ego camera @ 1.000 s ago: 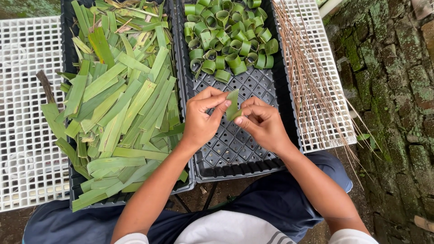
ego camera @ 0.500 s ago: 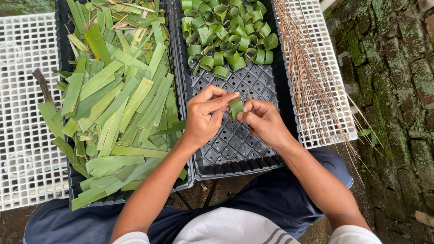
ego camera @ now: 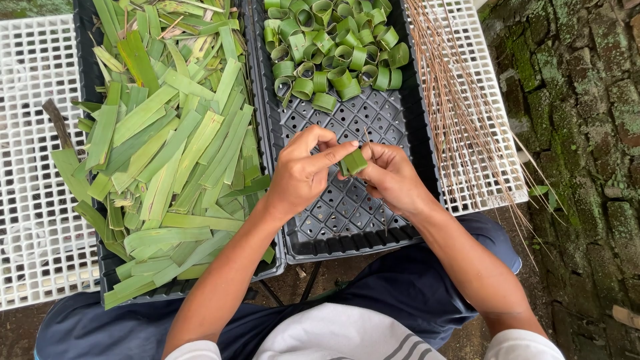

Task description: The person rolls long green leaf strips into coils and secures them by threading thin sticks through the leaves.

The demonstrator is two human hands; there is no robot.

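Observation:
My left hand and my right hand meet over the right black tray. Between their fingertips they pinch a short green leaf strip, folded into a small roll. A thin brown stick rises from my right hand's fingers beside the roll. At the far end of that tray lies a heap of finished green leaf rings. The left black tray is piled with flat cut leaf strips.
A bundle of thin brown sticks lies on the white lattice surface right of the trays. More white lattice extends left, with a dark handle on it. A mossy brick floor is at right.
The leaf strip has been folded tighter into a small roll between my fingertips, and my hands have closed together over it. The view has shifted slightly.

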